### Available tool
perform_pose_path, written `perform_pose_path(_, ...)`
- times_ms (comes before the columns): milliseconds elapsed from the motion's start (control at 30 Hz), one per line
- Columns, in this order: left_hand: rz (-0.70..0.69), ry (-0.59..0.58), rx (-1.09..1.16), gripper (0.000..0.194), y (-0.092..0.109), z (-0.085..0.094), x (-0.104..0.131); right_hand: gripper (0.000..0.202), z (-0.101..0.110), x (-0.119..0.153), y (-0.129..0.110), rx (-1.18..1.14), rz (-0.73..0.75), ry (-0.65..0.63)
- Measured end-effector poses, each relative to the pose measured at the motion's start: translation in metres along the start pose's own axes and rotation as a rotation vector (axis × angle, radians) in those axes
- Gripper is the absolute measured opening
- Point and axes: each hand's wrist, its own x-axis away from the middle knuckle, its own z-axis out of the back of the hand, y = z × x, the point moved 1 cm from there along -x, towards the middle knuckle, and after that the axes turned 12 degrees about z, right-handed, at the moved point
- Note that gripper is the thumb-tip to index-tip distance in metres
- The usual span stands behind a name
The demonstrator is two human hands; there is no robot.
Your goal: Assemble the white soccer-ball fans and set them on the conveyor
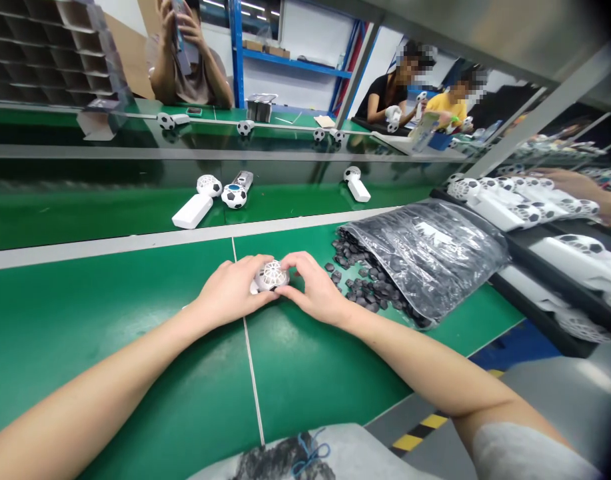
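Between my two hands, just above the green table (150, 347), is a white handheld fan (274, 274) with a round, football-patterned grille. My left hand (235, 287) wraps around its left side, covering most of the body. My right hand (315, 287) is closed at the grille's right edge, thumb below and fingers above; whether a small piece sits between those fingertips is hidden. Right of my right hand, small black pieces (370, 290) spill out of a clear plastic bag (435, 247) lying on the table.
Beyond a pale rail, football fans (194, 203) lie on a green conveyor belt (295, 193). At right, black trays (560, 327) hold more white fans (515, 200), with another person's hand (590, 193) beside them. People sit across the line, and a divided carton (45, 60) stands at back left.
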Motion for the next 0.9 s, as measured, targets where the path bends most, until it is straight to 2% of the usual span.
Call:
perform_pose_path(67,0.01,-0.001,0.031,0.05,0.0,0.0,-0.001,0.036,-0.004,0.002,0.001,-0.137,-0.105,0.007)
perform_pose_path(133,0.029,-0.002,0.075,0.049,-0.001,-0.001,-0.002,0.039,-0.008,0.001,0.002,-0.252,-0.192,0.011)
perform_pose_path(267,0.053,-0.021,0.118,0.051,-0.001,-0.001,-0.002,0.033,0.0,-0.004,0.008,-0.313,-0.227,-0.005)
perform_pose_path(333,0.071,-0.053,0.075,0.058,-0.004,0.0,-0.001,0.024,0.015,-0.003,0.018,-0.19,-0.239,-0.023)
perform_pose_path(433,0.026,-0.082,-0.023,0.06,-0.01,0.003,0.0,0.013,0.045,0.007,0.039,0.231,-0.346,-0.042)
perform_pose_path(500,-0.027,-0.056,-0.08,0.056,-0.013,0.005,-0.001,0.013,0.06,0.017,0.051,0.421,-0.431,-0.103)
perform_pose_path(633,-0.045,-0.024,-0.128,0.059,-0.015,0.006,-0.004,0.008,0.065,0.028,0.06,0.41,-0.459,-0.172)
perform_pose_path(900,-0.12,-0.038,-0.119,0.06,-0.019,0.003,-0.004,0.007,0.067,0.023,0.044,0.373,-0.385,-0.159)
